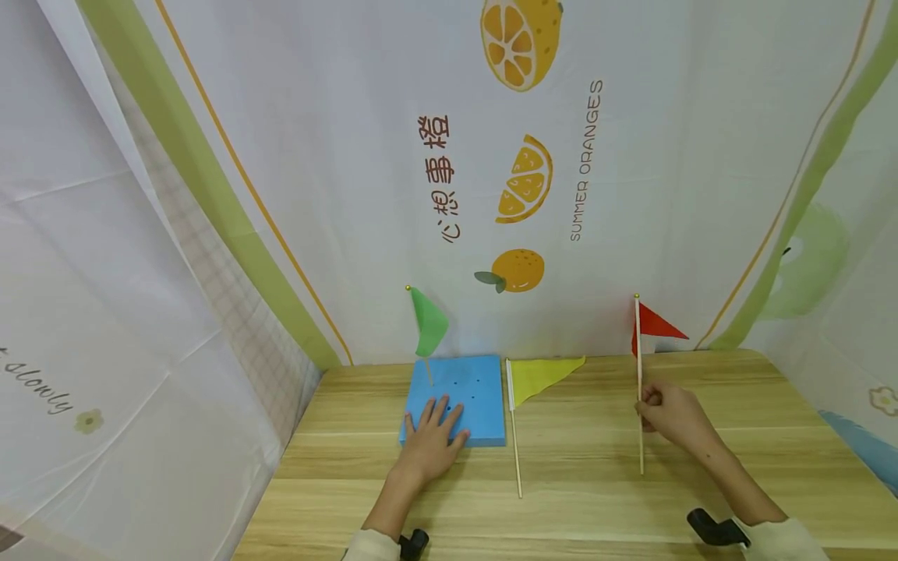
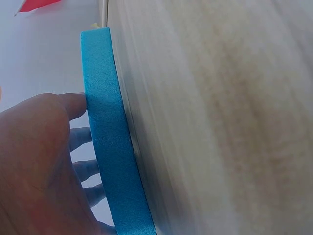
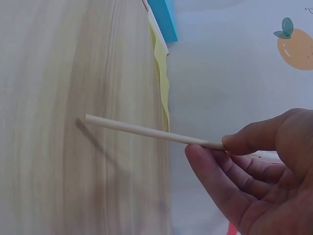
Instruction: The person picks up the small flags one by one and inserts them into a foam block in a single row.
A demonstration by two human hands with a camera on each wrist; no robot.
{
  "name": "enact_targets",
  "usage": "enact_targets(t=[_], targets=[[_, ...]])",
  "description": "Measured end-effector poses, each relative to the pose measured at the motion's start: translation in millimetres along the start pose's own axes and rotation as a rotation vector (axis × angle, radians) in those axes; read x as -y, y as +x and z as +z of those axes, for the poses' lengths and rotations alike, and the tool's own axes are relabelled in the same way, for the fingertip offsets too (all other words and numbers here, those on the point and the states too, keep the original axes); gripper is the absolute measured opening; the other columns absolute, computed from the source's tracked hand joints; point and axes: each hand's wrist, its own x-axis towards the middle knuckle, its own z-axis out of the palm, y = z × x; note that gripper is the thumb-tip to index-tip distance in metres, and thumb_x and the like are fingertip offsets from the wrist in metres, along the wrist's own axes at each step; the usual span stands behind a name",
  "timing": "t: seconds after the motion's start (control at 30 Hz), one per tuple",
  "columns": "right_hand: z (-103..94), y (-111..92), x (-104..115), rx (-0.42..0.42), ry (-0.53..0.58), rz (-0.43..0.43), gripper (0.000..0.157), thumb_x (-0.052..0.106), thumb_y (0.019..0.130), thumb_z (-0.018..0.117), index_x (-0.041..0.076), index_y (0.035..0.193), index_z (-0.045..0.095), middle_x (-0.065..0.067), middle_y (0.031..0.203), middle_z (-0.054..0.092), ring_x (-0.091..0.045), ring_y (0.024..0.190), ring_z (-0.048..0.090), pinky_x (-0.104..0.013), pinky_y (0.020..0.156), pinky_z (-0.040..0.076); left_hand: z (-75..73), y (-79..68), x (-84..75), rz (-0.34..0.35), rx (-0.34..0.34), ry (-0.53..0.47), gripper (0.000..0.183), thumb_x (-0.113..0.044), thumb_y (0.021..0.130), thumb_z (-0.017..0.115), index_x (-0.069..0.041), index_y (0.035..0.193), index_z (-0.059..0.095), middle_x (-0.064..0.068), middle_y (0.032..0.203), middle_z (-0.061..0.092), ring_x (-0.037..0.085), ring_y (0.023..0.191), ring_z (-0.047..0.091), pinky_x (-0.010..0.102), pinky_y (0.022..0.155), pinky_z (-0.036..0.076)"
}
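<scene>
My left hand lies with spread fingers on top of a blue foam block that has several small holes. A green flag stands in the block's far left part, its stick slightly tilted. Between thumb and fingertips my right hand pinches the wooden stick of a red flag. In the right wrist view the lower end of that stick sticks out past the fingers, above the table. A yellow flag lies flat on the table between the block and my right hand.
The wooden table ends at the back against a white curtain printed with oranges. More curtain hangs at the left and right. Black wrist camera mounts show on both forearms.
</scene>
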Motion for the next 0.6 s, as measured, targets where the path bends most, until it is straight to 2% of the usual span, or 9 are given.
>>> enact_targets(t=[0.2, 0.47, 0.6], targets=[[-0.5, 1, 6, -0.02, 0.008, -0.019, 0.009, -0.001, 0.099, 0.066, -0.008, 0.097, 0.061, -0.014, 0.083, 0.069, -0.017, 0.07, 0.072, -0.03, 0.062, 0.065, 0.4, 0.1, 0.2, -0.001, -0.001, 0.007, 0.059, -0.044, 0.111, 0.054, -0.014, 0.162, 0.048, 0.019, 0.173, 0.033, 0.047, 0.161, 0.026, 0.084, 0.121, 0.015], [2.3, 5, 15, -0.039, -0.038, -0.063, 0.01, 0.002, 0.099, 0.068, -0.005, 0.095, 0.063, -0.01, 0.08, 0.068, -0.014, 0.067, 0.07, -0.033, 0.063, 0.065, 1.6, 0.2, 0.9, -0.002, -0.003, 0.013, 0.059, -0.045, 0.111, 0.054, -0.015, 0.162, 0.049, 0.019, 0.173, 0.033, 0.047, 0.161, 0.027, 0.084, 0.121, 0.015], [4.1, 8, 21, -0.055, -0.052, -0.093, 0.009, 0.002, 0.099, 0.069, -0.002, 0.094, 0.062, -0.008, 0.08, 0.069, -0.013, 0.067, 0.069, -0.028, 0.061, 0.062, 2.2, 0.5, 1.3, -0.002, -0.002, 0.014, 0.06, -0.045, 0.111, 0.054, -0.015, 0.162, 0.048, 0.019, 0.174, 0.033, 0.046, 0.162, 0.026, 0.084, 0.121, 0.015]])
